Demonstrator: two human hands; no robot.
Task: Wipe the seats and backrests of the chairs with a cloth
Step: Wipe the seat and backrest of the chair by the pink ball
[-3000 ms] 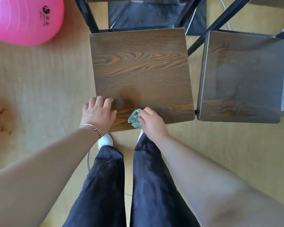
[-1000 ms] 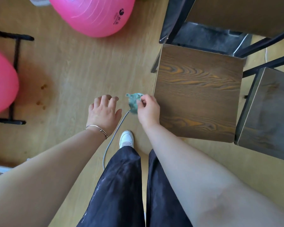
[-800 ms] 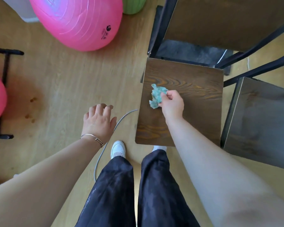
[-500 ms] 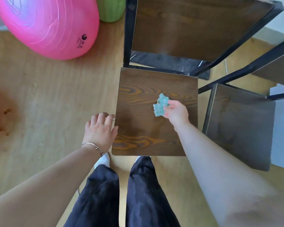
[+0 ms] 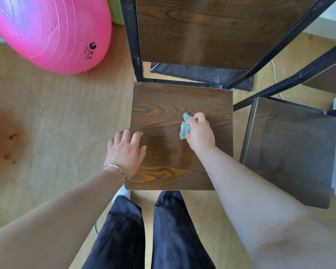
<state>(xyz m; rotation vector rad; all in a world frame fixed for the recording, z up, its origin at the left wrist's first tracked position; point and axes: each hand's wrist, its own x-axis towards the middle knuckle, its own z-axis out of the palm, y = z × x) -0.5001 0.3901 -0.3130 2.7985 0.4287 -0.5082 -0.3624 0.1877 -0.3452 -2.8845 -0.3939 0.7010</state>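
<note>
A: Where was your cloth (image 5: 185,126) at that moment?

B: You had it scrunched up in your right hand (image 5: 200,133), with your fingers curled round it. You pressed it down on the seat (image 5: 163,113) of the near chair. It was close to the seat's right edge, about halfway from back to front.

A: And your left hand (image 5: 125,152)?

B: It lay flat and open on the seat's left edge, holding nothing. I think it was there to steady the chair.

A: So how much had you done?

B: I think you were in the middle of this seat. I could not tell which parts were clean. The backrest (image 5: 211,30) behind it looked like a job to come, and so did the other chair (image 5: 291,148) on your right. You had lots left to do
</note>
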